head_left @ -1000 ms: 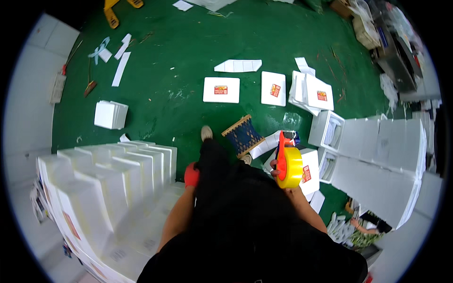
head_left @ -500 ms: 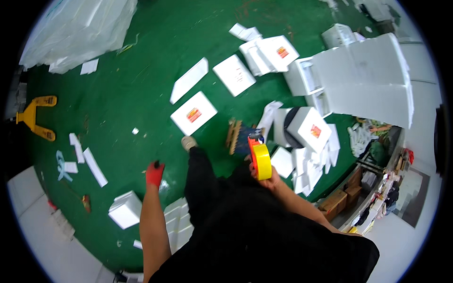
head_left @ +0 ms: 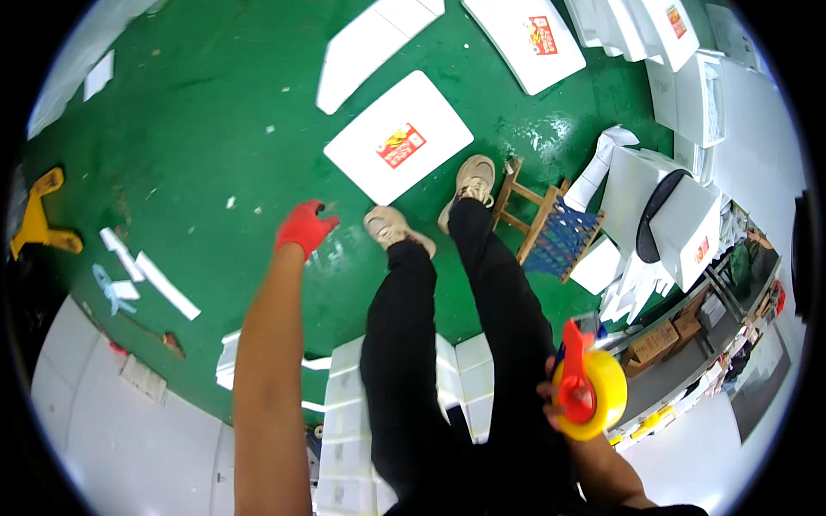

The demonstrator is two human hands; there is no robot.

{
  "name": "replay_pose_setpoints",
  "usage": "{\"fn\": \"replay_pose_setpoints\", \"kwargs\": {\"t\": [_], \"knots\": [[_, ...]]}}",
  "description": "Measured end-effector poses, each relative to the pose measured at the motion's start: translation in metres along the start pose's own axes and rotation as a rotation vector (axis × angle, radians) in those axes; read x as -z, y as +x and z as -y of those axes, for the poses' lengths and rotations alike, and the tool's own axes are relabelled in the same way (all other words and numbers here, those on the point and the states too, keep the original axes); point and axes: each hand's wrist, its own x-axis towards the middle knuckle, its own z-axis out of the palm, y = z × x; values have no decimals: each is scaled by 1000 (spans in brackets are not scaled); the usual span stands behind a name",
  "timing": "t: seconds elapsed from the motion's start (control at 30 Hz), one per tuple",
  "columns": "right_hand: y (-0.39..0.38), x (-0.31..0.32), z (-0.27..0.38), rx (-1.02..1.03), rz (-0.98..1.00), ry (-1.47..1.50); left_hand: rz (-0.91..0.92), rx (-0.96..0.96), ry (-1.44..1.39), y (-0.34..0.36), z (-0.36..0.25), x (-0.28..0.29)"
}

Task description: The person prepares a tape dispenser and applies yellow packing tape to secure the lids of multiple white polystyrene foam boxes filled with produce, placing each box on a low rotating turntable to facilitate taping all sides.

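My left hand (head_left: 306, 230), in a red glove with dark fingertips, hangs over the green floor with its fingers partly apart and nothing in them. Just ahead of it lies a flat white foam board (head_left: 399, 138) with a red and yellow label, close to my shoes. At the lower right, my right hand (head_left: 551, 397) grips a red tape dispenser (head_left: 575, 371) loaded with a wide roll of yellow tape (head_left: 611, 394). The dispenser partly covers the fingers of that hand.
A low wooden stool (head_left: 555, 228) with a blue woven seat stands right of my feet. Beyond it are a white foam box (head_left: 645, 193) with a black band and white scraps. White boxes (head_left: 344, 447) stand beside my legs. A yellow pallet jack (head_left: 39, 219) is far left.
The view has shifted, and the labelled board now appears larger and nearer. Both feet now show. My right hand with the tape dispenser sits lower and farther right; my gloved left hand appears higher.
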Motion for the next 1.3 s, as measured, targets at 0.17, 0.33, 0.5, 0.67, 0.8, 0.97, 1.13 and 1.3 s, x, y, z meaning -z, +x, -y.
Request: {"fn": "replay_pose_setpoints", "kwargs": {"t": [0.17,0.33,0.5,0.67,0.8,0.97,1.13,1.3], "knots": [[9,6,53,-133,-159,122,-217,-2,-165,193,1,-79],[30,-44,54,117,-211,155,-279,124,95,244,-15,-118],[31,-42,75,-100,-71,339,-142,85,407,203,-68,-56],[38,-48,88,-161,-19,354,-6,-221,57,142,-80,-23],[47,-55,86,-207,224,574,149,-183,11,85,-215,79],[58,-68,88,-41,400,644,310,-454,670,138,-414,161],[54,-43,69,-29,375,888,218,-702,1130,288,-574,151],[52,-68,32,74,148,1115,76,-1074,1057,439,-664,113]]}}
